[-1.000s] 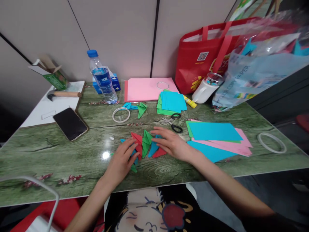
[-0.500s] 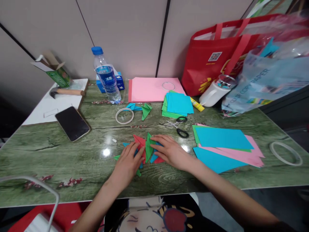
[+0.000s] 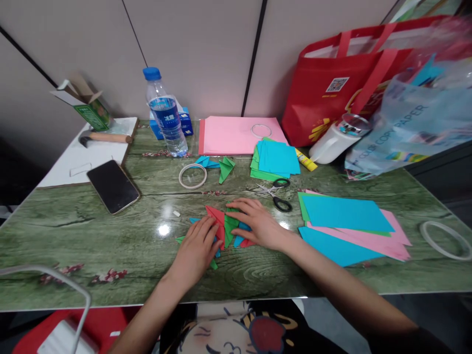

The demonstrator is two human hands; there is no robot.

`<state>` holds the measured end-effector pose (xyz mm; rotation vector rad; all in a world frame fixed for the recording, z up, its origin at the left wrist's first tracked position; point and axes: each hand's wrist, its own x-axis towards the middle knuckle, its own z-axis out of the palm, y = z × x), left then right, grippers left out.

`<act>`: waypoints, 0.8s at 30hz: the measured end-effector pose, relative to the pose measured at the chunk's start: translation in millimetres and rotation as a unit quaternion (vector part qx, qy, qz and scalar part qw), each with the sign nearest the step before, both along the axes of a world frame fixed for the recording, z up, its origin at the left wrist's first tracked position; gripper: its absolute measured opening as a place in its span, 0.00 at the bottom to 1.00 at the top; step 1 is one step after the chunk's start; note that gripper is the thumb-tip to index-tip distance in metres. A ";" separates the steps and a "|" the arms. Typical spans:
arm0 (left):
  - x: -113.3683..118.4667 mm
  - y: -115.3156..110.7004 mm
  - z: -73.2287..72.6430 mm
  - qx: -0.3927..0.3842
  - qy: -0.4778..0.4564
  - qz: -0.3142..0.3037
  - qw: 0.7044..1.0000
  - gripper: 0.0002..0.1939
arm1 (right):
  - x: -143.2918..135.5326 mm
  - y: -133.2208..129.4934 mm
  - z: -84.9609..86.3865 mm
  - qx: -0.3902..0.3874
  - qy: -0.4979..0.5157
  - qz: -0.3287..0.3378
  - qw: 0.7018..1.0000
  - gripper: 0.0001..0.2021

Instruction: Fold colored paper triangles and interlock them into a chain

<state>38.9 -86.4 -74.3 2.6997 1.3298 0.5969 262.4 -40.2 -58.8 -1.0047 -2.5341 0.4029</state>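
Folded paper pieces in red, green and blue lie in a cluster on the table near its front edge. My left hand point(image 3: 195, 247) rests over the left part, fingers stretched out, touching the red folded paper point(image 3: 217, 215). Blue and green points stick out from under it. On the right, my right hand point(image 3: 256, 224) lies flat with fingers spread across the green folded paper point(image 3: 230, 231). Blue folded paper point(image 3: 240, 240) shows beneath that palm. My fingers hide much of the cluster, so whether the pieces are joined I cannot tell.
Behind the hands are a tape roll point(image 3: 192, 176), a loose green folded piece point(image 3: 226, 168), scissors point(image 3: 277, 192) and blue squares point(image 3: 278, 158). Coloured paper strips point(image 3: 346, 212) lie right. A phone point(image 3: 113, 187), hammer point(image 3: 106, 137) and water bottle point(image 3: 167, 118) stand or lie left.
My right hand's fingers have moved left and now cover more of the green folded paper. My left hand stays over the left pieces. The view has shifted slightly.
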 end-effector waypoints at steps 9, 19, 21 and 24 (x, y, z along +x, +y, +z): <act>-5.5 -4.1 5.1 0.025 -0.127 0.060 0.990 0.19 | -2.6 -4.0 -0.9 0.006 0.012 -0.020 1.000 0.18; -7.7 -3.6 6.0 0.024 -0.198 0.141 0.970 0.14 | -5.2 -6.4 -7.9 0.001 0.021 -0.048 0.999 0.19; -8.7 -3.4 5.0 0.029 -0.186 0.121 0.975 0.13 | -5.6 -7.5 -6.3 -0.001 0.030 -0.047 0.998 0.19; -11.8 0.3 8.4 0.051 -0.187 0.122 0.973 0.12 | -3.9 0.3 0.6 -0.013 0.081 -0.050 0.995 0.16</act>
